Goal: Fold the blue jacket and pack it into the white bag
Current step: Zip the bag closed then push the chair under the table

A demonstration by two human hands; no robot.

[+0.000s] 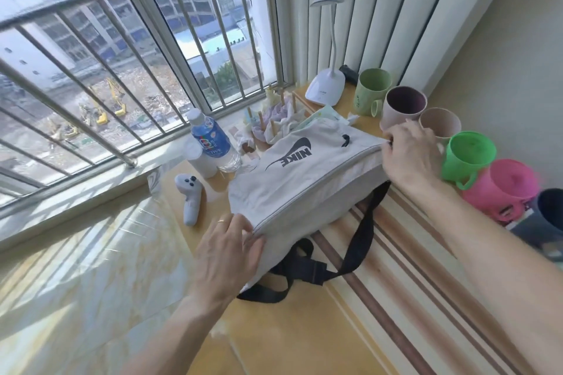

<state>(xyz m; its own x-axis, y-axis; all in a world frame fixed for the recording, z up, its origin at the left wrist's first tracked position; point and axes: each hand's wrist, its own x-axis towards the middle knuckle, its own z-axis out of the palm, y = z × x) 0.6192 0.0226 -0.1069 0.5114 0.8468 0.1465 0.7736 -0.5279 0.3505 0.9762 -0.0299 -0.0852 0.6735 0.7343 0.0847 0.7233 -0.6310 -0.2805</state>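
White bag [300, 179] lay zipped on the table [396, 298], no jacket visible. Left hand [227, 256] pinched the near zip end; right hand [409, 155] pinched the far end, likely the puller. Bag looked soft, light, floppy; best held at zip ends or black strap [359, 240].

You face a large window [122, 49] with a metal railing [91, 76], daylight pouring onto the marble sill [76, 253]. Pale vertical blinds [380, 9] hang beside a cream wall [502, 55], above your striped tabletop [396, 298].
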